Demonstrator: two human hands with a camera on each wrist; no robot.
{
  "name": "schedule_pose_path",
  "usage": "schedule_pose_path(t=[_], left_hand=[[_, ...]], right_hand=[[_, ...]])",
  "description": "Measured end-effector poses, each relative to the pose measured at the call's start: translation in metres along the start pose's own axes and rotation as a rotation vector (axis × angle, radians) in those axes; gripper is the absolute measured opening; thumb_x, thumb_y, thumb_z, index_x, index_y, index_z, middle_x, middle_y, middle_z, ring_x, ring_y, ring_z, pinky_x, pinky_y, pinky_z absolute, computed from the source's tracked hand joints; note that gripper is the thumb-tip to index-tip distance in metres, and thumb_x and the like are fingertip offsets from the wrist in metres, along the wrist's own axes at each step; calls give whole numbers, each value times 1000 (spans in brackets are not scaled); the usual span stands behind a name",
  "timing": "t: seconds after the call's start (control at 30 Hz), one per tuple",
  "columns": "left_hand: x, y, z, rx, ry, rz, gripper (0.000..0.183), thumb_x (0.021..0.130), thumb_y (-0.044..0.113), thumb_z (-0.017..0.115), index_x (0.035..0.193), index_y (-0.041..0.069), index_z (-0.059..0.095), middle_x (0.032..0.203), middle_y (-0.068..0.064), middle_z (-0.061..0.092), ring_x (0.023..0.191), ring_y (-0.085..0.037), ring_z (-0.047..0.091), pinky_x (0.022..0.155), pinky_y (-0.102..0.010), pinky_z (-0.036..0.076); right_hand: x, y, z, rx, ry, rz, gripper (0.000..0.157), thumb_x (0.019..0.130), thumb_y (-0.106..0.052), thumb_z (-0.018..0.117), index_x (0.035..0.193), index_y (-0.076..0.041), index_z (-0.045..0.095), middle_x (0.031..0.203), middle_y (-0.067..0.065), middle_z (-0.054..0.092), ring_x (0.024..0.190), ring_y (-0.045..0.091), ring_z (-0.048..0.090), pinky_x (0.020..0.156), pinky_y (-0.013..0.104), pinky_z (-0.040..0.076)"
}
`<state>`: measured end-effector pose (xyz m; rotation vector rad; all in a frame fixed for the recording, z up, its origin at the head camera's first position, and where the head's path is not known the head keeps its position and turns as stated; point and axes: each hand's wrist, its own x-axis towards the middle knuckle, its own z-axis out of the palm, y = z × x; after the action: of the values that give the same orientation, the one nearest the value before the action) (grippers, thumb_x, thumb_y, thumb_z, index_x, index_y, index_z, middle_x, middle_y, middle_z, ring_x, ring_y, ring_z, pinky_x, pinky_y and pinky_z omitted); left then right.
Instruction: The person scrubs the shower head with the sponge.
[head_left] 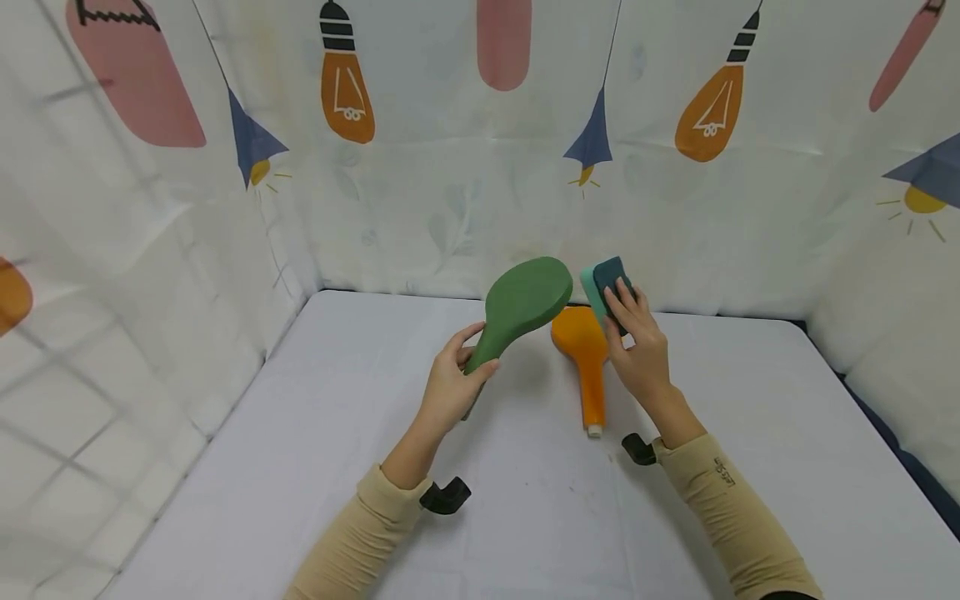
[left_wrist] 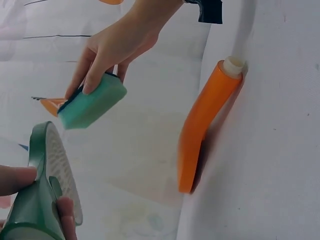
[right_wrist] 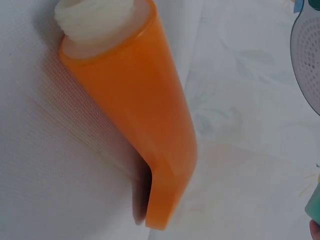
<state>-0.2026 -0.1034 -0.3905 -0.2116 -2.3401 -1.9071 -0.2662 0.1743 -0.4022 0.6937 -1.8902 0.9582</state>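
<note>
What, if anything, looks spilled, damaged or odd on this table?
I see no spill or breakage. The orange shower head looks slightly odd: its pale threaded end is bare, with no hose attached. The white tabletop also looks faintly speckled.

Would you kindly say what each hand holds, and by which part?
Left hand: green shower head, by its handle. Right hand: sponge, across its dark face.

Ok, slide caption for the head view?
Left hand holding a green shower head, right hand a two-tone sponge; orange shower head on the white table.
</note>
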Motion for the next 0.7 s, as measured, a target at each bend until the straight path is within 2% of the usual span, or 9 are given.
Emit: schedule_pose_path(t=[0.1,0.27,0.33,0.47,0.6,0.7], left_hand=[[0,1,0,-65,-11,7,58,100,6,66,153,5,44,112,-21,72,95,-29,67,82,-37,51],[0,2,0,-197,-39,-25,54,106,6,55,156,1,36,110,-21,70,81,-20,63,74,-26,51],[0,2,1,-207,-32,-43,57,104,7,58,157,4,36,104,-17,70,76,-16,59,70,-26,51],[0,0,1,-206,-28,-51,67,98,8,69,156,10,36,100,-12,69,72,-18,59,67,-27,50],[2,-1,0,-217,-35,-19,68,96,4,69,157,10,38,112,-16,69,77,-19,65,70,-26,53],[2,-2,0,-212,-43,-5,67,97,0,66,158,7,39,125,-20,62,85,-23,71,72,-26,56]], right_hand=[[0,0,0,6,-4,-6,45,85,20,69,129,10,65,139,30,56,136,53,43,103,63,41],[-1,0,4,-4,-21,-4,45,85,19,70,129,9,66,139,29,56,135,53,44,101,64,42],[-2,-2,5,-14,-35,0,45,85,18,70,130,9,65,140,28,55,136,53,44,101,64,42],[-4,-4,6,-20,-67,10,45,87,16,70,132,10,63,143,27,53,137,51,42,101,63,41],[-3,-6,7,-23,-87,10,45,89,14,70,133,10,62,144,27,52,139,50,41,103,62,41],[-3,-8,8,-16,-81,6,45,89,15,70,133,10,62,144,27,52,139,50,41,104,61,40]])
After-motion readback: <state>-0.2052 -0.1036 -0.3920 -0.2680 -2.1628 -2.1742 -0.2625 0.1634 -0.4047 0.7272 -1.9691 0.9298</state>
